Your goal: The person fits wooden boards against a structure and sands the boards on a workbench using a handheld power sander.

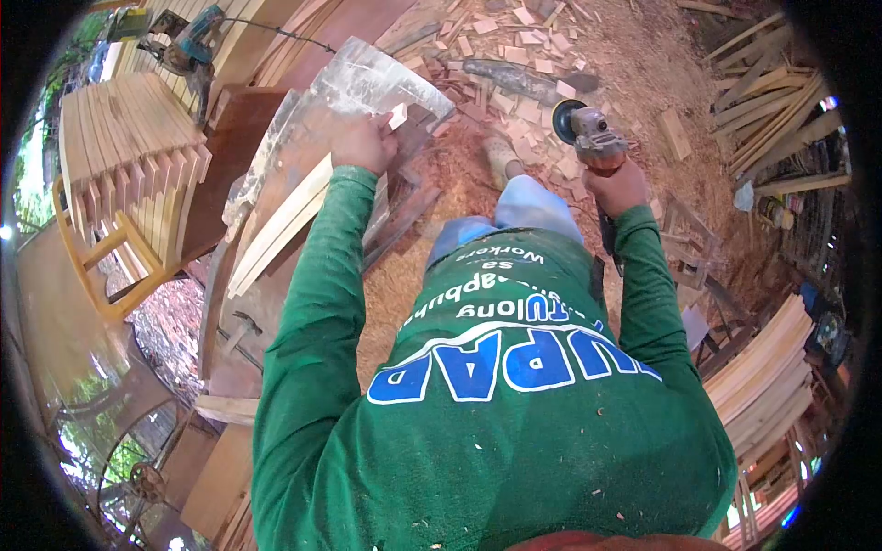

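Observation:
My left hand [364, 143] is closed around a piece of wood, whose pale end [398, 116] sticks out past the fingers; the rest is hidden by the hand and sleeve. It is over a worn work surface [354, 78]. Beside the forearm lie curved wooden slats [280, 230]; whether the held piece is one of them I cannot tell. On the other side, my right hand [617, 186] grips an angle grinder [595, 138] by its body. The grinder's round disc [566, 120] points up and away from me, apart from the wood.
Stacked curved slats [133, 138] stand at the left, near a yellow wooden frame [115, 262] and a teal power tool [197, 37]. A hammer [241, 328] lies lower left. Wood offcuts [524, 110] and sawdust cover the ground. More curved boards [767, 367] are piled at right.

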A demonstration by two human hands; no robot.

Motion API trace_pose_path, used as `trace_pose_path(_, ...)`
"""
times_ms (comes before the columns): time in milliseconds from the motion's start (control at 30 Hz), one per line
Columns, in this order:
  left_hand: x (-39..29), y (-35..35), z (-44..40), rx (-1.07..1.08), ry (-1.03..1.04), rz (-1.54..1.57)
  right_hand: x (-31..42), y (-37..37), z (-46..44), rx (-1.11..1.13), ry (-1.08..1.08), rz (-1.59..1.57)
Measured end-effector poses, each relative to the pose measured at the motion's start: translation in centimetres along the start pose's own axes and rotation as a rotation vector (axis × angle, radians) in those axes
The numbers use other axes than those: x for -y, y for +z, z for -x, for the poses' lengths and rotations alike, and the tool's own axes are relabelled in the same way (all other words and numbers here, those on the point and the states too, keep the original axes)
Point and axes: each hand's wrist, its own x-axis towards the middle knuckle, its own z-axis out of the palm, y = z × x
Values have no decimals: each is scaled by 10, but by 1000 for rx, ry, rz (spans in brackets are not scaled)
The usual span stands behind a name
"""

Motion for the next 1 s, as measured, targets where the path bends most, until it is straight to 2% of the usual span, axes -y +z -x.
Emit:
trace_pose_path(67,-10,-21,-2,120,-77,46,10,0,8,-48,-37,-11)
trace_pose_path(167,-2,-22,-4,93,-172,157,31,-5,22,-60,-14,43)
trace_pose_path(267,-6,-45,-7,44,-168,229,11,-1,18,-16,21,39)
trace_pose_path(367,-7,-58,-9,128,-166,163,11,0,18,-10,-14,7)
trace_pose_path(467,31,-45,2,-15,86,233,6,2,15,-37,-30,-41)
trace_pose_path(567,72,-46,26,25,108,333,-4,7,8,-23,-34,-49)
trace_pose_path(667,134,-13,57,274,1,349,3,11,3,-1,-99,-59)
trace_pose_path(700,126,-24,67,429,-107,386,6,12,4,8,-126,-64)
trace_pose_path(800,84,-32,87,390,-54,90,46,10,13,69,-142,16)
trace_pose_path(833,67,-32,93,480,-134,23,40,17,5,125,-138,39)
trace_pose_path(933,20,-38,111,487,-212,-182,60,29,2,200,-144,20)
trace_pose_path(967,41,12,125,362,-219,-171,58,36,-3,249,-176,26)
trace_pose_path(1000,37,14,127,368,-276,-161,51,48,-12,298,-208,33)
